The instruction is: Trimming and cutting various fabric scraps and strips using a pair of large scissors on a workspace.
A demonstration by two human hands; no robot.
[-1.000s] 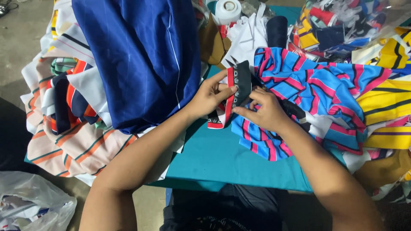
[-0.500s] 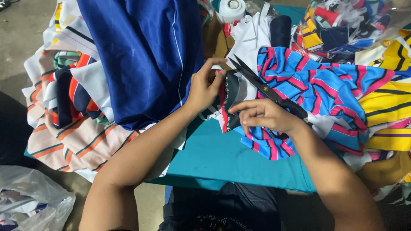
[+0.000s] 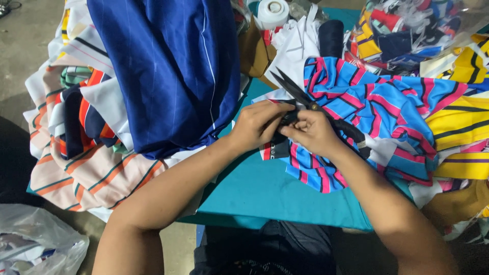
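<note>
A: The work surface is a teal cloth-covered table [image 3: 265, 188] on a bare concrete floor [image 3: 25, 56], heaped with fabric on nearly every side.

B: And the hands?

A: Both meet at the table's middle. The left hand [image 3: 257, 125] pinches a small dark fabric scrap with a red and white edge [image 3: 275, 147]. The right hand [image 3: 313, 133] closes its fingers on the same scrap from the other side, with a pair of long black-handled scissors [image 3: 310, 104] lying across it, blades parted and pointing up and away. Whether the fingers sit in the handle loops I cannot tell.

B: What lies around them?

A: Just beside the right hand, a blue, pink and black striped cloth [image 3: 367, 107]. Left of the left hand, a big dark blue fabric with thin white lines [image 3: 168, 66] draped over a stack of white and orange striped pieces [image 3: 76, 168]. Further out, yellow striped cloth [image 3: 458, 127], a white tape roll [image 3: 272, 10], and a crumpled clear plastic bag [image 3: 41, 244] on the floor.

B: Any risk?

A: I'd judge the parted blades the worry: fingertips crowd close to them, so a slip could nick a finger or snag the striped cloth underneath.
</note>
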